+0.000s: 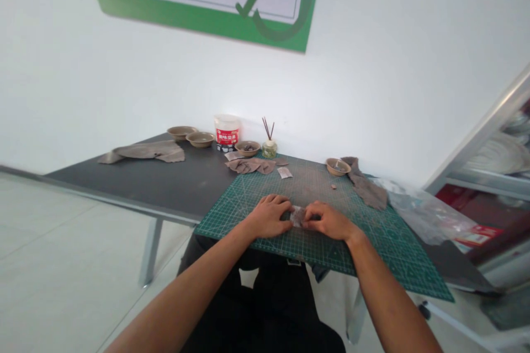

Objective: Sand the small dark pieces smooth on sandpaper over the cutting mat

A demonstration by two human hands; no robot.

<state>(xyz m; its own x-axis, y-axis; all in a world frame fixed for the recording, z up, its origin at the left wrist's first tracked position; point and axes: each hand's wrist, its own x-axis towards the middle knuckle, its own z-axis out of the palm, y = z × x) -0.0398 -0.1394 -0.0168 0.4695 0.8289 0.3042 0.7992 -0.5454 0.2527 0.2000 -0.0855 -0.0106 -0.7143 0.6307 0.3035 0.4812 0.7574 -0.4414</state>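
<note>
A small flat grey-white piece (297, 217) with brownish patches lies on the green cutting mat (256, 185) near its front edge. My left hand (270, 217) rests on the mat, its thumb and forefinger on the left edge of the piece. From the other side, my right hand (329, 220) has its fingertips pinched together on the right edge. The fingers partly cover the piece, so its exact kind does not show. A similar small pale square (285, 173) lies farther back on the mat.
Behind are a brown cloth (252, 165), a bowl of dark bits (247, 148), a red-labelled tub (227, 133) and a reed diffuser (269, 148). Another bowl (338, 166), a grey-brown cloth (368, 187) and clear plastic (430, 212) are at right. A cloth (144, 151) lies left.
</note>
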